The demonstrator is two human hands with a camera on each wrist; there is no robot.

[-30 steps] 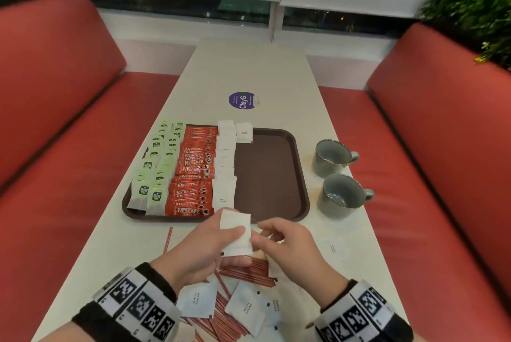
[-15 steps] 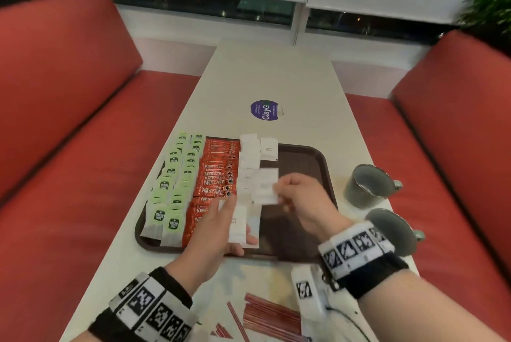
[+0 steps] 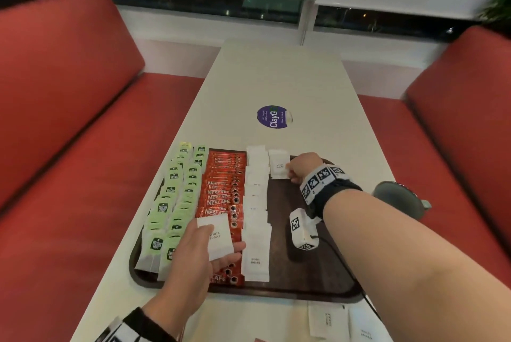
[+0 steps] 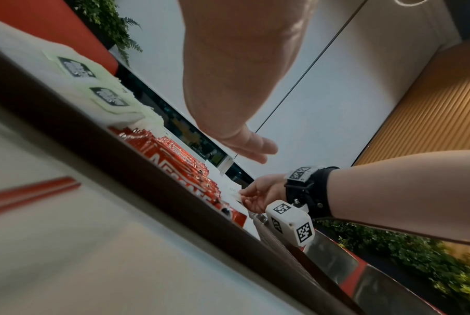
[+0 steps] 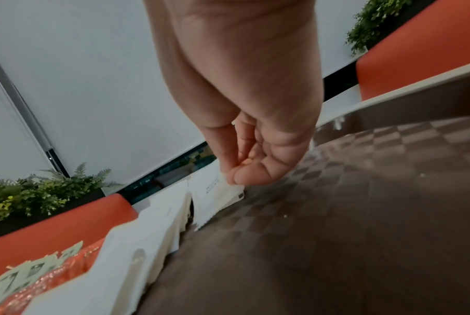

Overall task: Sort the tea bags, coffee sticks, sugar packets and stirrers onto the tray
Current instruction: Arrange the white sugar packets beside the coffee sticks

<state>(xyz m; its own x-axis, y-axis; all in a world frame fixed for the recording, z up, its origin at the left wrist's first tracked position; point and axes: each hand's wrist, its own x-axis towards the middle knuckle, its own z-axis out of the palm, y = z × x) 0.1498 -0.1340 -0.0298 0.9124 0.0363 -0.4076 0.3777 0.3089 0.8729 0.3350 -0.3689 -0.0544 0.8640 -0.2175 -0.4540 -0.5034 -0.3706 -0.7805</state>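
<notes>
1. While the right hand (image 3: 300,168) reaches to the far end of the tray (image 3: 318,290), its thumb and fingertips (image 5: 236,174) pinch the near edge of a white sugar packet (image 3: 279,166) that lies at the head of a second sugar column, just beside the first column of sugar packets (image 3: 255,214); the pinch looks light, at one edge only

2. Nearer the body, the left hand (image 3: 193,261) holds a spare sugar packet (image 3: 218,236) flat across its fingers with the thumb on top, hovering over the near end of the coffee sticks (image 3: 221,189); the tea bags (image 3: 177,195) fill the tray's left side

3. As for handling, I judge these packets very light, thin and limp, with loose grains that shift inside; paper against a textured tray should not slide much, yet a neighbour may drag along if brushed

4. Best hold seems to be a sealed edge or corner, pinched gently; squeezing the middle could burst a seam

5. More packets (image 3: 327,319) wait on the table (image 3: 276,78) before the tray's near rim, and red stirrers (image 4: 31,191) lie there too, unsorted; those are stiff, slim and likely to roll
</notes>
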